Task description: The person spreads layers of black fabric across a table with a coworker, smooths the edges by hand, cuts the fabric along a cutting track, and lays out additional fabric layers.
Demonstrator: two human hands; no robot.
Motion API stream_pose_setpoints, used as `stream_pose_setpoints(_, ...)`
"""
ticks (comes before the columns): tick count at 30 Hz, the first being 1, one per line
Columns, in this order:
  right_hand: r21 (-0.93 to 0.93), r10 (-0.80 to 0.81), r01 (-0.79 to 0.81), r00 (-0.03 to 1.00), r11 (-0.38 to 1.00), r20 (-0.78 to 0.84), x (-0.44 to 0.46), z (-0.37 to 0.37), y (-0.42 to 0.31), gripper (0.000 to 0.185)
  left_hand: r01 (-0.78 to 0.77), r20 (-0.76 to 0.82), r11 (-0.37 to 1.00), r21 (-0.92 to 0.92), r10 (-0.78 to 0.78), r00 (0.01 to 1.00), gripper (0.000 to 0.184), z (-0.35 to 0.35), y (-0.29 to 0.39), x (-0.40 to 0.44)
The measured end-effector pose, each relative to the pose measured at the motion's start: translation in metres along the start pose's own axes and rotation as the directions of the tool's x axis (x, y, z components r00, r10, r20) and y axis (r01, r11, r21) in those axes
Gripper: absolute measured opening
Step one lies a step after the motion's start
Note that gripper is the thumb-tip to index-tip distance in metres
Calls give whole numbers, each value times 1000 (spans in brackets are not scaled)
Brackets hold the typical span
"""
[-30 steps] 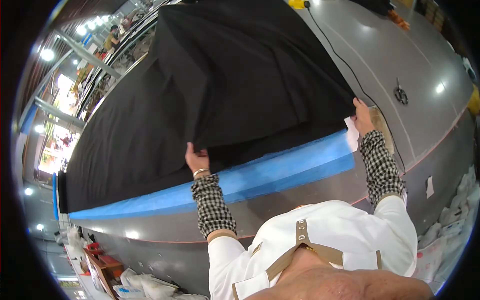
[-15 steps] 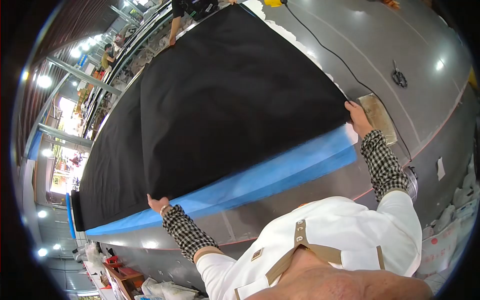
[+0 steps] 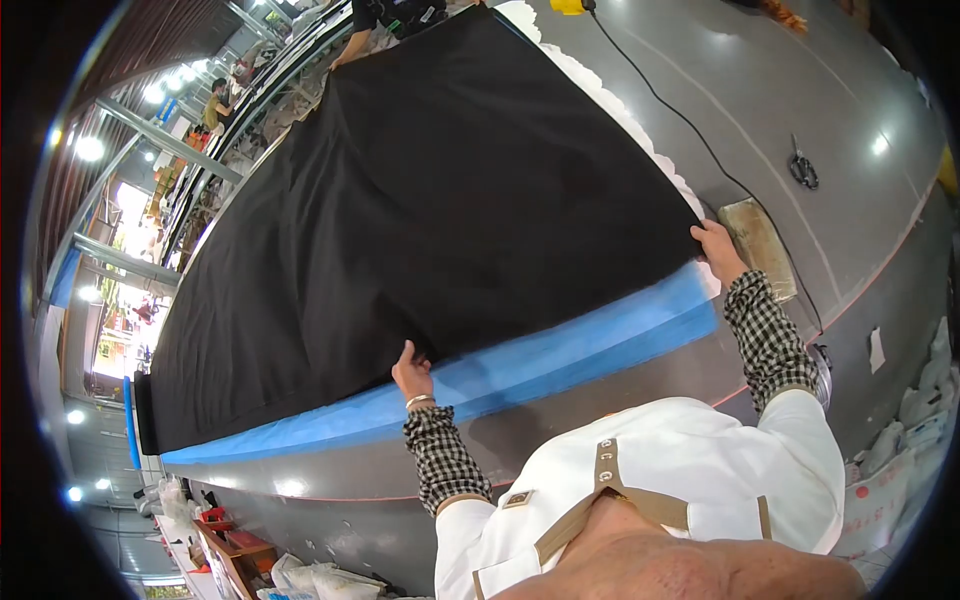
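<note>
A wide sheet of black fabric (image 3: 480, 190) is spread over the long grey table (image 3: 850, 240), with folds running across its left half. Blue sheeting (image 3: 560, 345) shows beneath its near edge, and a white scalloped edge (image 3: 600, 95) sticks out along its right side. My right hand (image 3: 717, 250) is closed on the fabric's near right corner. Along the near edge, my left hand (image 3: 412, 375) pinches the fabric, its thumb upward and the other fingers partly hidden. Across the table, a co-worker's hand (image 3: 350, 50) holds the far edge.
Beside my right hand lies a tan, block-like piece (image 3: 757, 245). A black cable (image 3: 690, 130) runs past it from a yellow object (image 3: 568, 6). Black-handled scissors (image 3: 802, 170) rest further right. At far left is a dark fabric roll (image 3: 146, 412). White bags (image 3: 320, 578) are on the floor.
My left hand has moved right along the near edge, and the black fabric has rumpled into folds. My right hand stays at the corner. The co-worker's hand has shifted slightly up the frame.
</note>
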State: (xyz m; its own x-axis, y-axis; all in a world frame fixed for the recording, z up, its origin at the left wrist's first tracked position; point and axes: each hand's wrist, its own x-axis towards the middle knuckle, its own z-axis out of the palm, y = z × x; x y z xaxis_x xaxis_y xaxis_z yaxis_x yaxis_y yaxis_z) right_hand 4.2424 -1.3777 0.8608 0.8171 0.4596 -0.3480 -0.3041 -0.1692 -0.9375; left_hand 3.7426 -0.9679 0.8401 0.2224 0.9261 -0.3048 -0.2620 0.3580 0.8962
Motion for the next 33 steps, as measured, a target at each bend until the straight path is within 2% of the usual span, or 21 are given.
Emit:
stream_pose_setpoints(1,-56,14,-15,1000,998,-14,1,-1,-1,16,14,-20,997,74,-12,1000,20,-4,-8,6)
stream_pose_setpoints(4,-22,2,-2,1000,1000,-12,-2,5,-5,12,-49,58,988,-150,58,997,23,10,1,-2)
stream_pose_setpoints(5,1,-17,17,1000,1000,-8,-3,6,-6,12,-78,-58,974,-215,67,996,24,16,7,-3)
stream_pose_setpoints(8,33,-80,79,997,996,22,-1,5,-6,12,-205,-78,944,-259,191,978,27,-2,28,4)
stream_pose_setpoints(11,10,-129,128,987,992,100,2,3,-4,13,-203,-94,936,-286,184,979,30,-20,53,10)
stream_pose_setpoints(14,19,-126,125,977,992,173,2,4,-2,14,-255,-169,934,-252,217,961,31,-14,69,6)
stream_pose_setpoints(15,14,-119,119,975,993,185,1,4,-1,14,-262,-140,941,-214,236,962,27,-21,68,12)
stream_pose_setpoints(18,25,-101,98,974,995,201,0,2,1,15,-240,-242,965,-104,209,947,25,-19,62,14)
stream_pose_setpoints(25,36,-65,60,982,998,176,-2,9,-9,15,-133,-216,986,-98,110,970,21,-35,41,21)
stream_pose_setpoints(33,73,-85,74,984,995,156,-8,14,-22,15,-127,-212,987,-94,105,971,19,-36,28,14)
